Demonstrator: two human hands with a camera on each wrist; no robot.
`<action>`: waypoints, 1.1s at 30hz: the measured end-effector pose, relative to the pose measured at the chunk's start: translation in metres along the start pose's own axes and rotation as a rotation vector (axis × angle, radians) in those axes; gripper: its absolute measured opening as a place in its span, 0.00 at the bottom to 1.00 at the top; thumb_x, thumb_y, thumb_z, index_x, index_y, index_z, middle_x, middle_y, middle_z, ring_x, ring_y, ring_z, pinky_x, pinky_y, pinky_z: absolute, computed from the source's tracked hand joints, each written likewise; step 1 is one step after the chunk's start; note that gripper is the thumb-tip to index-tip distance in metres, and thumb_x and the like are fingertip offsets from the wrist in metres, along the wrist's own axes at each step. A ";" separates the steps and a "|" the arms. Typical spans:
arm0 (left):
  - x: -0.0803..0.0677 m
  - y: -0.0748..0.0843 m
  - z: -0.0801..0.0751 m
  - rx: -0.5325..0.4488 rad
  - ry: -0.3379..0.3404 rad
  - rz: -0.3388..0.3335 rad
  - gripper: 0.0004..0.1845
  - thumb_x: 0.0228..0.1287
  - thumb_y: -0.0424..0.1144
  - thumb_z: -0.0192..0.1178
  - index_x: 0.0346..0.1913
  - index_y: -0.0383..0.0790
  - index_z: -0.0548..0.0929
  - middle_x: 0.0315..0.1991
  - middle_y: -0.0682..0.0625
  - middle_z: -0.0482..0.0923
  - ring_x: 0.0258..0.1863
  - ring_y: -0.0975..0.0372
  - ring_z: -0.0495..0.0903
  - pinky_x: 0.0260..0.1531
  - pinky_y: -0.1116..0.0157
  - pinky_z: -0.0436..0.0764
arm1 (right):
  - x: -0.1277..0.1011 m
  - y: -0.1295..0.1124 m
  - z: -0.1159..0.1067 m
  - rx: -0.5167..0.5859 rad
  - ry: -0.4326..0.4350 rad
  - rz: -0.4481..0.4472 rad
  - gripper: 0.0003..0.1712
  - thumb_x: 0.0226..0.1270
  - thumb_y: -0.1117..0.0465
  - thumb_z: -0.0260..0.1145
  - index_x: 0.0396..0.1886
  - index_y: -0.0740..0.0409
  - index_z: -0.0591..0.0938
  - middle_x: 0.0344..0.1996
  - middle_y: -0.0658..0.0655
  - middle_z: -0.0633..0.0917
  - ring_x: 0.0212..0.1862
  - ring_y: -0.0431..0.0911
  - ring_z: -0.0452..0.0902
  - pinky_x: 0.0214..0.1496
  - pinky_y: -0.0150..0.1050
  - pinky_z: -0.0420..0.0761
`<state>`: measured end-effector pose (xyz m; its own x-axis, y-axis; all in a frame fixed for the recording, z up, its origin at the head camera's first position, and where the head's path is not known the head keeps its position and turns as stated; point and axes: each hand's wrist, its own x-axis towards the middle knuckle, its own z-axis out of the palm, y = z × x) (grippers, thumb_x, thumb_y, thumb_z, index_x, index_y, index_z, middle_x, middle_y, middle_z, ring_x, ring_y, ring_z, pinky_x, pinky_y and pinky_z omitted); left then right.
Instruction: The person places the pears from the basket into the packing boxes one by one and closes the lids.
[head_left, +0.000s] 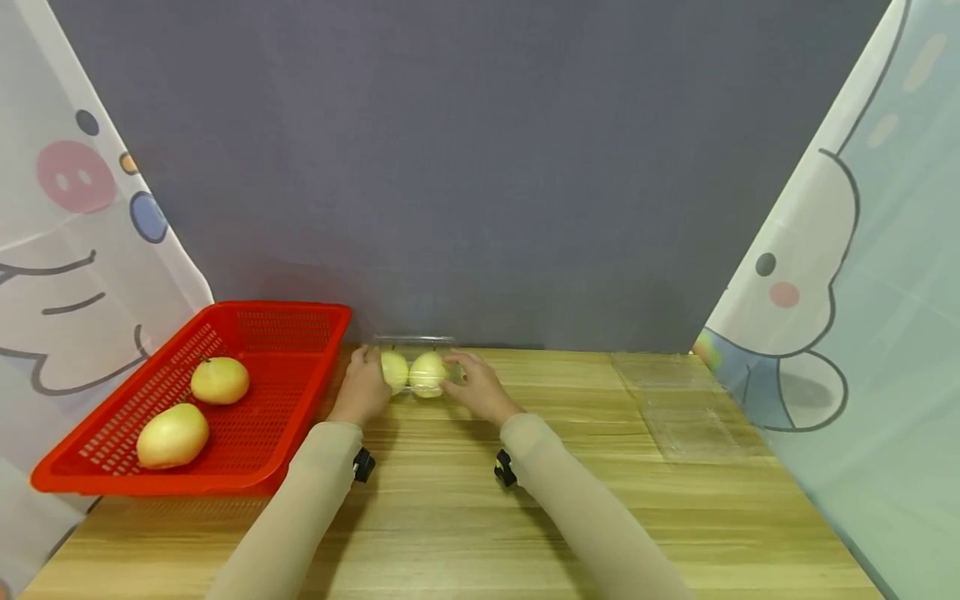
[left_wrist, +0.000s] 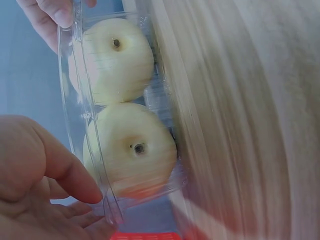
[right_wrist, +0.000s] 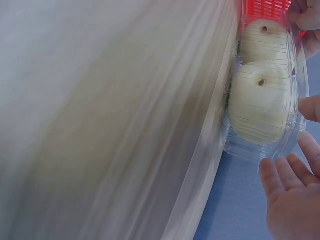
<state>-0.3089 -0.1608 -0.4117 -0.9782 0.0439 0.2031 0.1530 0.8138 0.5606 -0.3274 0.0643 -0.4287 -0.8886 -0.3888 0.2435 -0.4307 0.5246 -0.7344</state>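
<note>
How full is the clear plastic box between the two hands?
Full: the clear plastic box holds two pale round fruits side by side, filling it end to end. Whether its lid is latched, I cannot tell.

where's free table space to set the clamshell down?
Bare wood lies in front of both forearms, between the red basket and the flat clear sheet at right. It is crowded at the back edge, where the left hand and right hand flank the clamshell with two pears.
</note>
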 end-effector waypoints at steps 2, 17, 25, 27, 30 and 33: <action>0.003 -0.002 0.000 -0.005 0.003 -0.009 0.37 0.57 0.22 0.53 0.71 0.15 0.56 0.70 0.20 0.49 0.67 0.28 0.57 0.67 0.39 0.61 | 0.002 -0.001 0.002 -0.005 0.004 0.004 0.27 0.71 0.60 0.67 0.68 0.60 0.74 0.74 0.60 0.66 0.68 0.56 0.68 0.64 0.45 0.75; 0.012 -0.007 -0.005 -0.028 -0.034 -0.096 0.39 0.59 0.23 0.53 0.73 0.18 0.53 0.72 0.23 0.46 0.69 0.30 0.55 0.68 0.41 0.60 | 0.011 -0.004 0.013 0.026 0.032 0.034 0.27 0.72 0.60 0.66 0.68 0.60 0.74 0.74 0.59 0.65 0.71 0.55 0.64 0.65 0.45 0.74; 0.014 -0.009 -0.004 -0.018 -0.022 -0.104 0.38 0.59 0.23 0.51 0.73 0.19 0.54 0.72 0.23 0.46 0.69 0.31 0.55 0.68 0.41 0.59 | 0.012 -0.007 0.016 0.029 0.057 0.042 0.26 0.72 0.62 0.66 0.67 0.61 0.75 0.74 0.60 0.65 0.71 0.55 0.64 0.65 0.45 0.74; 0.014 -0.009 -0.003 -0.014 -0.008 -0.096 0.38 0.57 0.23 0.51 0.73 0.18 0.55 0.72 0.22 0.48 0.69 0.31 0.56 0.68 0.41 0.59 | 0.012 -0.007 0.016 0.026 0.055 0.043 0.26 0.72 0.62 0.66 0.68 0.61 0.74 0.74 0.60 0.65 0.71 0.55 0.64 0.65 0.45 0.74; 0.014 -0.010 -0.003 -0.014 0.004 -0.090 0.38 0.57 0.24 0.52 0.72 0.18 0.56 0.71 0.22 0.49 0.68 0.31 0.57 0.68 0.41 0.60 | 0.012 -0.008 0.016 0.026 0.050 0.045 0.26 0.73 0.62 0.65 0.68 0.60 0.74 0.74 0.60 0.64 0.71 0.55 0.65 0.65 0.46 0.74; 0.015 -0.010 -0.004 -0.021 0.000 -0.094 0.37 0.58 0.25 0.50 0.73 0.18 0.56 0.72 0.23 0.49 0.69 0.31 0.57 0.69 0.41 0.59 | 0.012 -0.007 0.016 0.026 0.045 0.046 0.26 0.73 0.61 0.65 0.68 0.60 0.74 0.75 0.60 0.64 0.71 0.55 0.65 0.65 0.46 0.74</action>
<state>-0.3242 -0.1706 -0.4116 -0.9883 -0.0323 0.1488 0.0632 0.8018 0.5942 -0.3324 0.0438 -0.4301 -0.9136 -0.3304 0.2370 -0.3859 0.5206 -0.7616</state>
